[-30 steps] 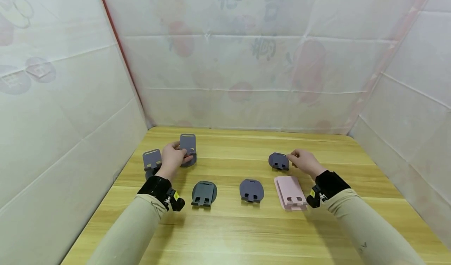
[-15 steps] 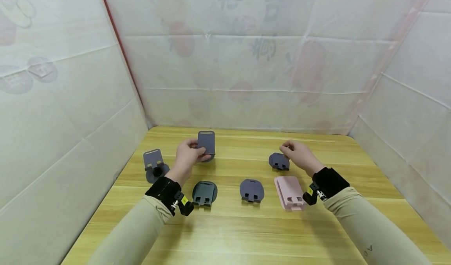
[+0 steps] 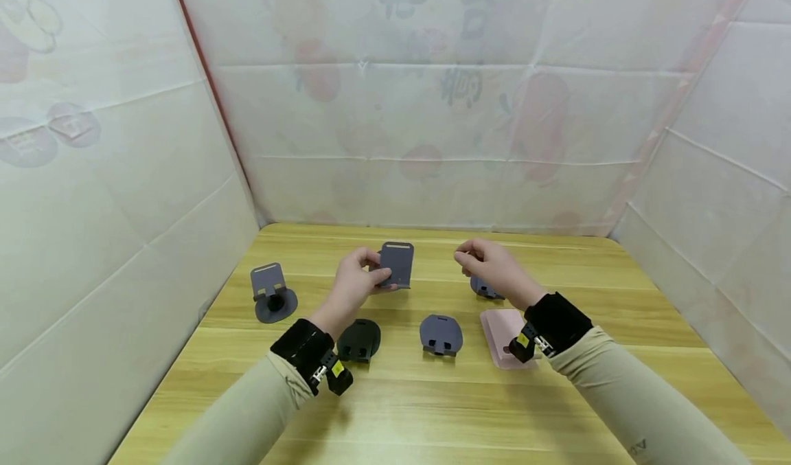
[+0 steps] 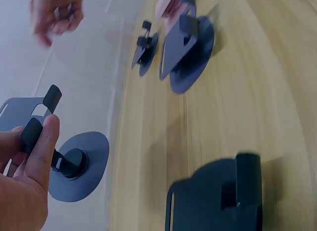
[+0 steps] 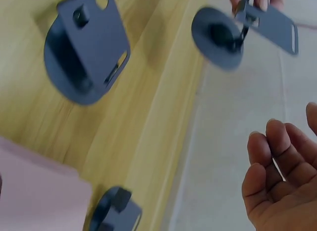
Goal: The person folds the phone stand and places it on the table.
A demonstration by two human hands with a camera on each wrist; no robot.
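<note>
Stands, phone type, seven on view, one lifted clear of wooden table [image 3: 556,410].

Held stand [image 3: 396,264]: grey, raised above table centre, pinched at its plate edge by left hand [image 3: 355,284], thumb and fingers clamped on it, round foot hanging free below, apparently kept upright for a look at the hinge. Right hand [image 3: 494,267]: raised just beside held stand, not touching, fingers loosely curled and slightly apart, nothing gripped. Upright stand [image 3: 270,291]: propped open, far left. Dark folded stand [image 3: 360,340]: flat, partly under left wrist. Grey folded stand [image 3: 441,334]: flat, centre front. Small folded stand [image 3: 484,288]: mostly hidden behind right hand. Pink stand [image 3: 503,334]: flat, partly under right wrist.
</note>
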